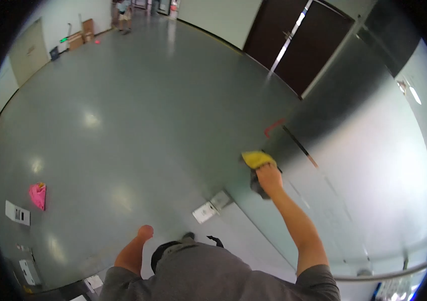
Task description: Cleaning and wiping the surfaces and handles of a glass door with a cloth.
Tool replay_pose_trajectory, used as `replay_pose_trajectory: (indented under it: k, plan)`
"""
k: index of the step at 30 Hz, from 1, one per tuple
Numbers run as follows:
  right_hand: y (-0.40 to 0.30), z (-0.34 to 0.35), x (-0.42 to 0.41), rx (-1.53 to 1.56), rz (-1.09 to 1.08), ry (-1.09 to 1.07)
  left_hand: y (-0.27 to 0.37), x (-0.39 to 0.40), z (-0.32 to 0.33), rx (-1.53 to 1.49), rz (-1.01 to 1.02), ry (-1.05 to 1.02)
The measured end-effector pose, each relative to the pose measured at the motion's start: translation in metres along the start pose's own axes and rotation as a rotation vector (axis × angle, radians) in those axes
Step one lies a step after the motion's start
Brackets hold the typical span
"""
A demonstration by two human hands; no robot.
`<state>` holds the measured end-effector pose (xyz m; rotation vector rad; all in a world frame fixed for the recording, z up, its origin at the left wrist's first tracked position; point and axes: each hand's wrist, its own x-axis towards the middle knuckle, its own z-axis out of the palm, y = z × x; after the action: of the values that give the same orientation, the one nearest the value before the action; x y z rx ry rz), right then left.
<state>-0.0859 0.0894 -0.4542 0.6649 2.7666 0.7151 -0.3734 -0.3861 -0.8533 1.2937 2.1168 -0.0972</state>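
My right hand [270,178] is closed on a cloth with a yellow side [257,158] and a grey side [257,185]. It is held out at the right against or just in front of a large glossy glass or metal panel [371,158]; whether the cloth touches it, I cannot tell. A dark strip [296,141] marks the panel near the cloth. My left hand [146,232] hangs low beside my body, over the grey floor, its fingers curled, with nothing visible in it.
White boxes [205,212] stand near the panel's base. A pink bag or cloth [38,195] and more white boxes [18,213] lie at the left. Dark double doors [311,49] are beyond the panel. A person [124,15] stands far off.
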Motion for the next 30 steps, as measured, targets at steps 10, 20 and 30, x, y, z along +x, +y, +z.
replay_pose_trajectory:
  k: [10, 20, 30]
  plan:
    - [0.023, -0.055, 0.036, -0.022, 0.057, 0.317, -0.058, -0.055, 0.073, -0.944, -0.568, -0.001]
    - [-0.001, 0.027, 0.02, -0.024, -0.096, 0.273, -0.029, -0.045, 0.042, 0.065, 0.237, -0.033]
    - [-0.008, 0.012, -0.018, 0.157, -0.088, 0.469, 0.348, 0.065, -0.244, -1.446, 0.558, -0.132]
